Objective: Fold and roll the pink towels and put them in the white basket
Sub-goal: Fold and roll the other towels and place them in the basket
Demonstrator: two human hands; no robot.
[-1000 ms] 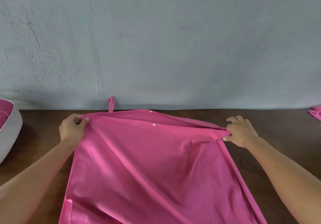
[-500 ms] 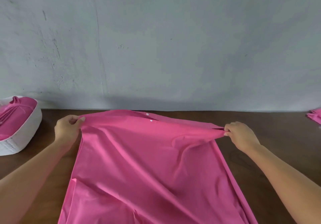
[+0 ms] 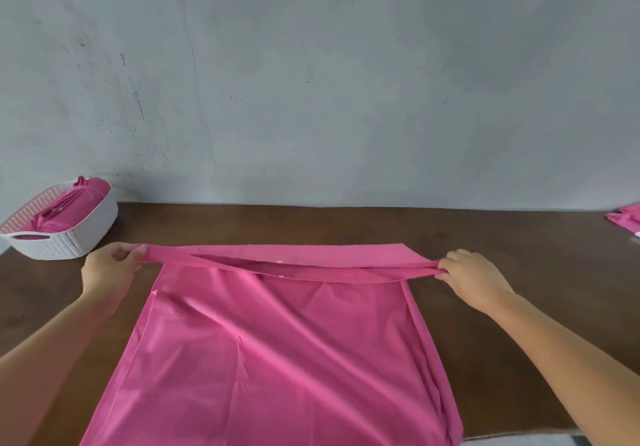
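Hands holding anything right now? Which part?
Yes: both grip the pink towel on the table. The left hand pinches its far-left corner, the right hand its far-right corner, with the far edge stretched between.

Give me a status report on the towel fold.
Left hand and right hand pinch far corners. Towel stretched taut on table. Nothing in the way.

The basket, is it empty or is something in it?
Not empty. The basket already holds pink cloth, bunched up and reaching its rim.
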